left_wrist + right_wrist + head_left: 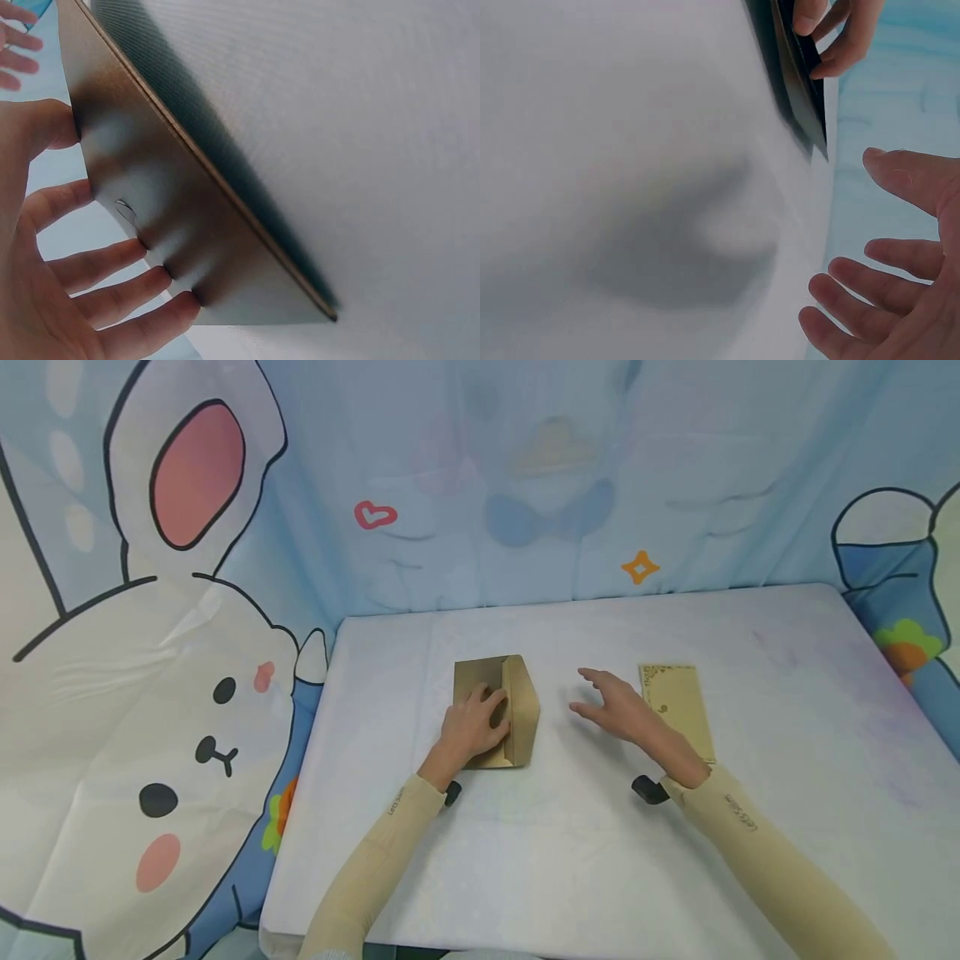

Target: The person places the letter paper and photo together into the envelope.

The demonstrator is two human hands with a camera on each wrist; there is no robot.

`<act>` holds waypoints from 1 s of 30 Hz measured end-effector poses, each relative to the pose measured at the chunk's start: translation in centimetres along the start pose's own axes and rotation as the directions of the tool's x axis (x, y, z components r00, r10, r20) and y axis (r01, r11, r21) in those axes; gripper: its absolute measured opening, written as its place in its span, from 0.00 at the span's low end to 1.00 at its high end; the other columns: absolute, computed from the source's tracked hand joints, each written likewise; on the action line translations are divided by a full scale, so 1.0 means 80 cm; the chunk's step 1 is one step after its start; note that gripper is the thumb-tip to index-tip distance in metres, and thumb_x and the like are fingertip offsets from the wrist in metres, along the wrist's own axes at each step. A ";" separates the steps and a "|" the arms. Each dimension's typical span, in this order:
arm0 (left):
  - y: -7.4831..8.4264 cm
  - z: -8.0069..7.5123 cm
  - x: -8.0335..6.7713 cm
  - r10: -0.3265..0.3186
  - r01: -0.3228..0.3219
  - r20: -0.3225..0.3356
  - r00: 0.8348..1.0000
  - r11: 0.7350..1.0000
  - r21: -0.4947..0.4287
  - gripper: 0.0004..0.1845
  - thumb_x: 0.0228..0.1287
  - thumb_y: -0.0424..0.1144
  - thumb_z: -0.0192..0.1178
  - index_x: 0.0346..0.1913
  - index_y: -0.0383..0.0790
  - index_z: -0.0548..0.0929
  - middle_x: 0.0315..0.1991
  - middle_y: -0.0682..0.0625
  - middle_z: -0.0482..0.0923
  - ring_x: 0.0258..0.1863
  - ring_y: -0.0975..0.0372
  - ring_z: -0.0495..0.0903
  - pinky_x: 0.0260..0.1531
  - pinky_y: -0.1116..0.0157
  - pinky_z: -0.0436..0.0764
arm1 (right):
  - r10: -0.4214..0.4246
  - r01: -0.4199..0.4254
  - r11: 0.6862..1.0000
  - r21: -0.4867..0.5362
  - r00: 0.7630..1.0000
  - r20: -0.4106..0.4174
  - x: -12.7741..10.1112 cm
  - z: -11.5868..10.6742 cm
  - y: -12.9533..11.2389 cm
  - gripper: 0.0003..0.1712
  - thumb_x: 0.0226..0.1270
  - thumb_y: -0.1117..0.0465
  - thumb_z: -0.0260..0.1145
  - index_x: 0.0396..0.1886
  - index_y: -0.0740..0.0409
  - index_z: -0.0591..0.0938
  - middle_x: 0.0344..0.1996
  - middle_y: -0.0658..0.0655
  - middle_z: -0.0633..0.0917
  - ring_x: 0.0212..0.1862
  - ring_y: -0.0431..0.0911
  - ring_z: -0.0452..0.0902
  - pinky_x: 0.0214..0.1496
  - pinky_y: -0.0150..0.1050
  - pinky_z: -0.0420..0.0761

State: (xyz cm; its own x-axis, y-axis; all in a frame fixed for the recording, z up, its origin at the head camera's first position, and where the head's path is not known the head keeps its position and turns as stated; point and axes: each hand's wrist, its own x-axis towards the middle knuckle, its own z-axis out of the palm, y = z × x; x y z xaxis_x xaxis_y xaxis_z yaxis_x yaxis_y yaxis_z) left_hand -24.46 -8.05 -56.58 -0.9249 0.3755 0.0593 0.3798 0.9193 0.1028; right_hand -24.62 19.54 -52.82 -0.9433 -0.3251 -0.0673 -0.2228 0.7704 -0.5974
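A brown kraft-paper envelope [480, 674] lies on the white-covered table, its pointed flap [523, 714] unfolded toward the right. My left hand [472, 724] rests on the envelope's body, fingertips [184, 304] pressing its surface and the thumb [56, 124] at the far side near the flap crease. Over the table, to the right of the envelope, my right hand [615, 706] hovers with fingers spread and nothing in them. Beyond its wrist lies a tan card [678, 697] printed with a dark floral pattern, its lower part overlapped by the right forearm.
White cloth covers the table [540, 860]. A blue cartoon-printed curtain [465, 560] hangs along the back edge and down the left side. Black wrist-camera pieces [649, 789] sit beneath both wrists.
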 end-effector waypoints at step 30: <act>0.001 -0.001 -0.005 0.018 -0.019 -0.040 0.999 0.999 -0.026 0.25 0.72 0.52 0.56 0.69 0.53 0.74 0.67 0.40 0.73 0.44 0.49 0.86 0.29 0.56 0.85 | 0.230 -0.230 0.970 -0.073 0.973 -0.011 -0.040 -0.042 0.090 0.43 0.74 0.52 0.61 0.75 0.76 0.56 0.72 0.82 0.55 0.71 0.78 0.51 0.68 0.73 0.58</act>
State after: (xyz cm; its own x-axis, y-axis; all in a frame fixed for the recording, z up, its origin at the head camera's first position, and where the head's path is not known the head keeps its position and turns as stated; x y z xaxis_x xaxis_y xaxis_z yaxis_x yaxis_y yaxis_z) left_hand -24.07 -8.11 -56.48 -0.9167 0.3868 0.1007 0.3974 0.9088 0.1270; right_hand -24.06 27.95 -54.24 -0.9720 -0.1332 -0.1936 -0.0175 0.8626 -0.5055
